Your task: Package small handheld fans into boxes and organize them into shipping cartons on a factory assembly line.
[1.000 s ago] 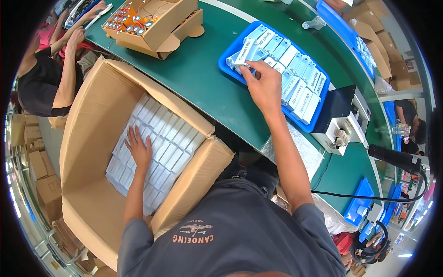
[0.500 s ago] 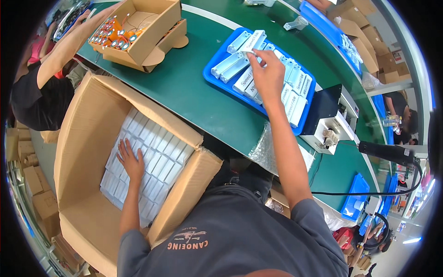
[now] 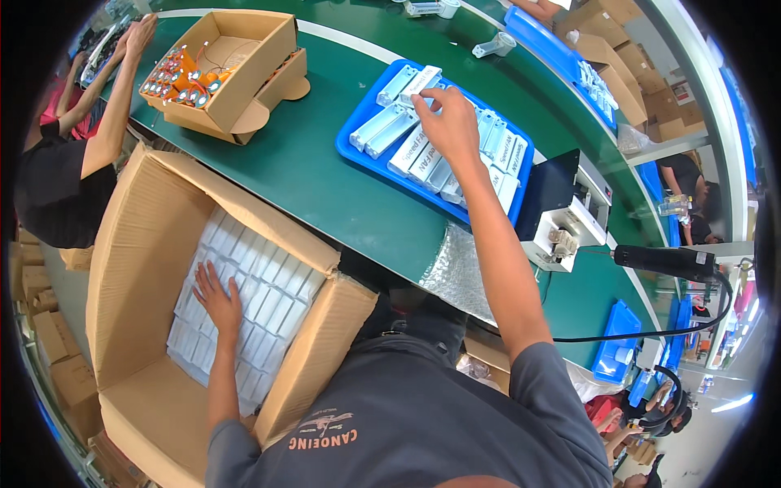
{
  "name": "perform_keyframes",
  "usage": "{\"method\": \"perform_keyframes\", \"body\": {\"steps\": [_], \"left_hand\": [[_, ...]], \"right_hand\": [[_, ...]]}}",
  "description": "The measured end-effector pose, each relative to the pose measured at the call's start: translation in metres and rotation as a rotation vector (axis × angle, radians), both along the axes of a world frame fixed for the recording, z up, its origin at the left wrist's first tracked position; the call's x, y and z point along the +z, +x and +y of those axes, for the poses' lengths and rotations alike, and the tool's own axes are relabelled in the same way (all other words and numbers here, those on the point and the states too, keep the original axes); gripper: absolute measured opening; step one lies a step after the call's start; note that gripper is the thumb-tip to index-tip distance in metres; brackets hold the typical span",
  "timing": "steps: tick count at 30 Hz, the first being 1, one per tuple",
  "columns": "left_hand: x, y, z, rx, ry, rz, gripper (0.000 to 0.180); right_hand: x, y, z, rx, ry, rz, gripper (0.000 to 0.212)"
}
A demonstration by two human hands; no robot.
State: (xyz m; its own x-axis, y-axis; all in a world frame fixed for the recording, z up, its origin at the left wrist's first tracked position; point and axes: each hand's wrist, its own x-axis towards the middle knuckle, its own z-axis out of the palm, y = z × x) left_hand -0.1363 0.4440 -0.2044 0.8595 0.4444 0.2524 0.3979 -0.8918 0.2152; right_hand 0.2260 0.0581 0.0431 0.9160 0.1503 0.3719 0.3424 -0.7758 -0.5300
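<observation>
On the green table, a blue tray holds several long, pale plastic casings, some with dark lettering on their white faces. Over its far part, my right hand is closed with thumb and fingers at the near end of one white-faced casing, which lies slanted over the others. To my left stands a large open cardboard box, its inside lined with rows of white wrapped pieces. My left hand rests flat on these rows, fingers spread and holding nothing.
A smaller carton of orange wired parts stands at the far left of the table, near another person's arms. Right of the tray are a black-and-white machine and a black handheld tool on a cable. Bubble wrap hangs at the near edge.
The whole view has shifted slightly. My right hand keeps its hold on the casing, which now sits a little lower over the tray. My left hand stays on the white pieces.
</observation>
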Motion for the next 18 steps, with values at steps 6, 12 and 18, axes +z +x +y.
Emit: {"method": "perform_keyframes", "body": {"steps": [6, 12, 18], "left_hand": [[-0.015, -0.004, 0.002, -0.017, -0.166, -0.061, 0.062], [0.023, 0.001, -0.007, -0.009, -0.072, -0.137, 0.029], [0.111, 0.042, -0.013, -0.032, -1.072, -0.523, 0.027]], "right_hand": [[-0.023, -0.01, -0.044, 0.145, 0.23, 0.001, 0.021], [0.016, -0.106, -0.05, 0.216, 0.271, 0.121, 0.019], [0.034, -0.177, -0.058, 0.509, 0.484, 0.169, 0.018]]}}
